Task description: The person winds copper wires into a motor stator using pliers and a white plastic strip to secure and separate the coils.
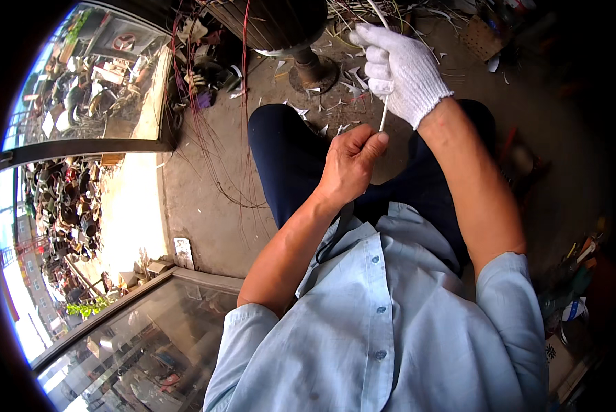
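A thin white cable (384, 114) runs between my two hands in front of my knees. My bare left hand (352, 161) is closed in a fist around its lower end, thumb on top. Just above and to the right, my right hand (403, 72) wears a white knit glove, its fingers curled round the same cable. Beyond the glove the cable continues up toward the top edge. What lies inside each fist is hidden by the fingers.
A dark ribbed round object on a pedestal (313, 71) stands ahead. White scraps (352, 88) litter the floor around it. Thin red wires (245, 103) hang at the left. A glass door frame (88, 147) is on the left, and a piece of brown board (481, 38) lies far right.
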Tool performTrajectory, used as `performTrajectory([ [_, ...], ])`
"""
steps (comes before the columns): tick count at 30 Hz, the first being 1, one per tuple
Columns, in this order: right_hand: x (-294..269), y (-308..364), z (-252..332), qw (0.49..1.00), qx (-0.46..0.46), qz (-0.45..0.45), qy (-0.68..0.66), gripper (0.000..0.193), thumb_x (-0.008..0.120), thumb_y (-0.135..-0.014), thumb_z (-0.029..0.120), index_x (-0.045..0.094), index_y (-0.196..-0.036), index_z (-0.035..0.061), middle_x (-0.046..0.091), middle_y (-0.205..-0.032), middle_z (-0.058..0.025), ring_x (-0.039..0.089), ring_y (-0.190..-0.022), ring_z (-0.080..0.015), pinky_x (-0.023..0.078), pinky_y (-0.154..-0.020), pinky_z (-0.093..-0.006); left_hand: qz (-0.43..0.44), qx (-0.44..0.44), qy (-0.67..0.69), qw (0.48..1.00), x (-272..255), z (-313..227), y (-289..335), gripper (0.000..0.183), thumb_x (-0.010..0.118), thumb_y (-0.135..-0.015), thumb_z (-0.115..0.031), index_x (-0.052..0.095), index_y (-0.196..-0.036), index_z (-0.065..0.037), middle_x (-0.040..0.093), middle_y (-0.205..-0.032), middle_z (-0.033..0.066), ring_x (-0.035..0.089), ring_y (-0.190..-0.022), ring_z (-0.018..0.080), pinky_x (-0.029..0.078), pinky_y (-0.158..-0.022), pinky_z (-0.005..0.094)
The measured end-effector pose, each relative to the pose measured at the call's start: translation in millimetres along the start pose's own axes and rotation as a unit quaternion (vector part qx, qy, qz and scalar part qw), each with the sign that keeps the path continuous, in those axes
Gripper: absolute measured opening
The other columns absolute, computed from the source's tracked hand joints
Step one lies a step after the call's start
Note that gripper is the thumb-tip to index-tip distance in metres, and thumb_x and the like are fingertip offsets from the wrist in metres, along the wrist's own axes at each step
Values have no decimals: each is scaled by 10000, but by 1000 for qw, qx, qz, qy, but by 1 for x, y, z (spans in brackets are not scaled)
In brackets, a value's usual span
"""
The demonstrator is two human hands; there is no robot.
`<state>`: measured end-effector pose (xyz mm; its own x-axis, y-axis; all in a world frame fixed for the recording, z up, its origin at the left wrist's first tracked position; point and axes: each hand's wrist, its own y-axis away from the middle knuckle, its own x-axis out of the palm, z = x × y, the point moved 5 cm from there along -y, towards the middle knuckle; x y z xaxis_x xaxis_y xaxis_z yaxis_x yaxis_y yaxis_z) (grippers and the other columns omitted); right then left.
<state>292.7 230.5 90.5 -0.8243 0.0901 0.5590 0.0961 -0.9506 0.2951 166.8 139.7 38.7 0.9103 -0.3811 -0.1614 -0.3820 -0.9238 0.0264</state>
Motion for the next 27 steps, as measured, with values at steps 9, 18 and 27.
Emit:
performTrajectory([
  [9,0,15,6,993,-19,-40,-111,271,491,-1019,269,632,-925,57,476,-548,51,424,-380,-65,353,-340,-199,-16,-21,58,998,1,6,-2,363,615,-988,-322,597,-761,-39,475,-650,-68,372,-590,39,305,-516,245],
  [18,-11,15,7,991,-16,33,-126,265,498,-1023,247,605,-1003,4,322,-549,80,308,-406,-43,274,-348,-200,56,-91,145,984,17,14,22,366,612,-990,-318,616,-771,-25,504,-617,-23,440,-579,62,367,-528,248],
  [27,0,20,1,996,-9,47,-69,343,463,-1046,275,595,-1078,-41,276,-563,79,265,-432,-36,256,-370,-188,28,-84,142,986,21,9,17,359,614,-983,-344,628,-782,-47,510,-648,-51,399,-576,40,312,-518,222],
])
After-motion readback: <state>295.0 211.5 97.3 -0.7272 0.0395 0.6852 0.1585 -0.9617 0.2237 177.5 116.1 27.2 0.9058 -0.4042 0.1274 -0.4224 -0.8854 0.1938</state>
